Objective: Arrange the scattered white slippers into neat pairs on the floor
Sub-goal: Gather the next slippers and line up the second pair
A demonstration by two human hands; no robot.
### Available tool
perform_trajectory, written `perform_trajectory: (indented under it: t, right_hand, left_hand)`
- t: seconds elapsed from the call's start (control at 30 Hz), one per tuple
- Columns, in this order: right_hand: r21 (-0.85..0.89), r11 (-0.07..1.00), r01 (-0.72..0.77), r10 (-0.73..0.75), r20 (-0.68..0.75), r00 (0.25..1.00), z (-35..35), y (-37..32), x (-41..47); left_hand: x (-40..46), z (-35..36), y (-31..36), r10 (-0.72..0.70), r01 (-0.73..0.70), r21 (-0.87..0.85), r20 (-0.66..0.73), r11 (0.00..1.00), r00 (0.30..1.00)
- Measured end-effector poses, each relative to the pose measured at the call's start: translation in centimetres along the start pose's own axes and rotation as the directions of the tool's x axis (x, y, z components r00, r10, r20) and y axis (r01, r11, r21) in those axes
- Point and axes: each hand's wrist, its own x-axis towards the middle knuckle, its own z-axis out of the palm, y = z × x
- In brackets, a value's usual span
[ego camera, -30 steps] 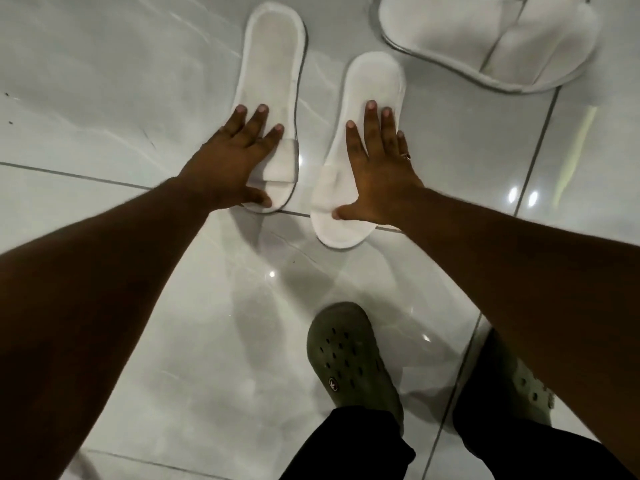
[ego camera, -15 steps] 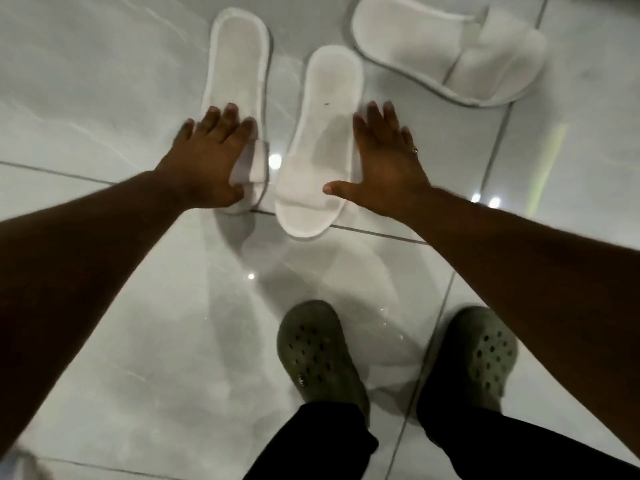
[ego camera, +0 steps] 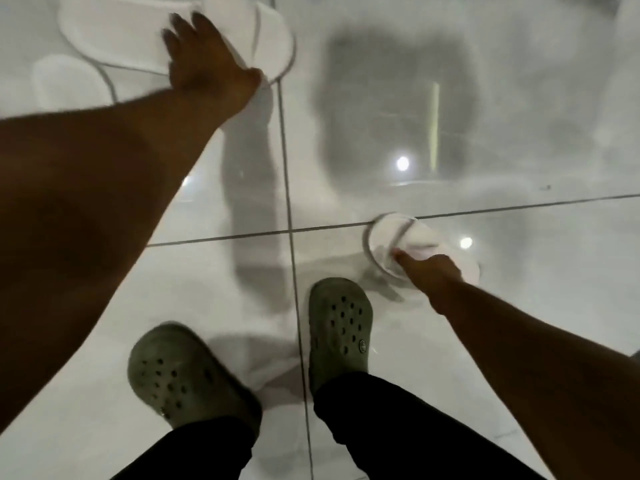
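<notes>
View from a head-worn camera, looking down at a glossy pale tiled floor (ego camera: 519, 341) crossed by dark grout lines. The picture is blurred by motion.

At the upper left, the left hand (ego camera: 204, 60) reaches forward with its fingers spread and lies flat on top of a white slipper (ego camera: 114, 32). This slipper lies across the top of the picture, its strap end to the right, close to the vertical grout line. The hand covers the slipper's middle; it presses down on it, not gripping it.

Just below and to the left of that slipper, part of a second white slipper (ego camera: 65, 83) shows, its far edge tucked against or under the first; the blur makes it hard to say which.

At the middle right, the right hand (ego camera: 429, 271) is closed around a third white slipper (ego camera: 394, 233). This slipper sits just below the horizontal grout line, and its near end seems tilted up off the floor. The fingers curl over the strap, pinching it; the exact grip is smeared by blur.

At the bottom, two feet in olive green clogs stand on the floor: the left clog (ego camera: 180, 372) and the right clog (ego camera: 341, 323), which lies just right of the vertical grout line. Black trouser legs (ego camera: 398, 427) rise from both.
</notes>
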Motion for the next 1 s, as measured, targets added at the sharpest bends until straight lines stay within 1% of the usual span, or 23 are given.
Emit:
perform_trajectory:
  t: [0.07,0.1,0.17,0.23,0.3,0.37,0.4,0.43,0.47,0.5,0.53,0.57,0.63,0.77,0.87,0.93,1.0]
  right_hand:
    - [0.122,0.992,-0.043,0.029,0.116,0.993,1.6,0.2,1.2]
    - [0.18,0.982,-0.061,0.036,0.138,0.99,2.2,-0.3,1.1]
    - [0.245,0.967,-0.072,0.042,0.124,0.991,3.2,-1.8,0.6]
    - [0.271,0.961,-0.061,0.041,0.079,0.996,3.6,-3.2,0.0]
    - [0.28,0.958,0.053,-0.059,0.012,0.998,3.7,-4.1,0.1]
    - [0.203,0.95,0.239,-0.235,-0.042,0.971,3.2,-4.5,0.6]
    - [0.131,0.927,0.35,-0.345,-0.061,0.937,2.8,-4.5,1.2]
    - [0.051,0.883,0.466,-0.462,-0.073,0.884,2.3,-4.5,2.0]
    - [-0.042,0.818,0.573,-0.575,-0.064,0.816,1.6,-4.6,2.7]
    - [-0.138,0.738,0.661,-0.67,-0.03,0.742,0.7,-4.9,3.4]
    - [-0.217,0.661,0.718,-0.732,0.021,0.681,-0.4,-5.3,4.1]
    - [-0.276,0.6,0.751,-0.766,0.072,0.639,-1.5,-5.9,4.7]
    - [-0.362,0.513,0.778,-0.796,0.139,0.589,-3.6,-7.3,5.5]
    - [-0.476,0.4,0.783,-0.815,0.207,0.542,-6.0,-9.4,5.8]
    - [-0.502,0.34,0.796,-0.828,0.242,0.506,-5.9,-9.2,5.6]
    - [-0.503,0.318,0.804,-0.832,0.259,0.491,-5.3,-8.6,5.5]
    - [-0.503,0.31,0.806,-0.831,0.268,0.487,-4.7,-8.2,5.2]
  left_hand:
    - [1.4,1.4,0.7,-0.069,0.069,-0.07,0.002,0.995,0.998]
    - [1.7,2.0,0.8,-0.066,0.066,-0.093,0.012,0.993,0.998]
    - [1.0,2.8,1.0,-0.006,0.009,-0.093,0.037,0.996,0.999]
    - [-1.3,3.9,1.7,0.089,-0.089,-0.009,0.058,0.996,0.994]
    - [-4.2,5.3,1.9,0.183,-0.191,0.091,0.091,0.977,0.979]
    - [-7.0,6.3,1.5,0.273,-0.287,0.145,0.11,0.947,0.956]
    - [-8.0,6.5,1.1,0.302,-0.319,0.159,0.122,0.934,0.945]
    - [-8.7,6.5,0.7,0.327,-0.348,0.171,0.141,0.922,0.934]
    - [-9.2,6.4,0.2,0.354,-0.382,0.183,0.171,0.906,0.92]
    - [-9.4,6.1,-0.2,0.381,-0.421,0.202,0.207,0.884,0.901]
    - [-9.6,5.8,-0.5,0.406,-0.46,0.223,0.25,0.859,0.879]
    - [-9.7,5.5,-0.7,0.418,-0.491,0.242,0.297,0.837,0.858]
    - [-9.8,5.1,-0.7,0.44,-0.552,0.269,0.379,0.789,0.814]
    - [-9.9,5.2,0.4,0.461,-0.644,0.297,0.498,0.705,0.734]
    - [-10.2,5.6,1.0,0.462,-0.68,0.291,0.553,0.672,0.693]
    - [-10.8,6.1,1.2,0.464,-0.704,0.294,0.58,0.646,0.669]
    - [-11.4,6.4,1.2,0.47,-0.712,0.293,0.584,0.638,0.662]
